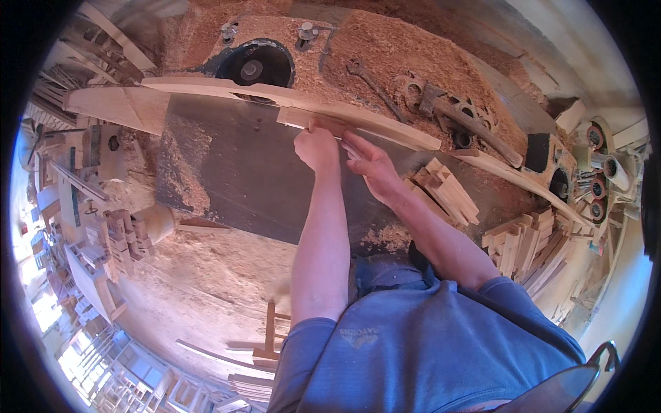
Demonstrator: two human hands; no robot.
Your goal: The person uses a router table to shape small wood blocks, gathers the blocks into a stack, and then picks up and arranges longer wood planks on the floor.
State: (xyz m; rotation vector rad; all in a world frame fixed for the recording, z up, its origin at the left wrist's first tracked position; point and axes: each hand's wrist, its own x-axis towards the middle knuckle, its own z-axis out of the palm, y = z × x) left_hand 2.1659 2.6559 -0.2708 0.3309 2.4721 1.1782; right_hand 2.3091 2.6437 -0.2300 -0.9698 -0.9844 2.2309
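Note:
Both my hands are at a small wooden piece lying against the long pale wooden fence of a woodworking machine. My left hand is closed, its fingers curled at the near edge of the piece; the fingertips are hidden. Just to its right, my right hand pinches the right end of a thin pale strip or the same piece between thumb and fingers; I cannot tell which. Below them spreads the dark metal machine table. Behind the fence, left of my hands, sits a round black housing with a hub in its middle.
Wood shavings cover the machine behind the fence. A hammer and a wrench lie there. Short wooden blocks rest on the table right of my hands, with more stacked pieces beyond. Lumber fills the left side.

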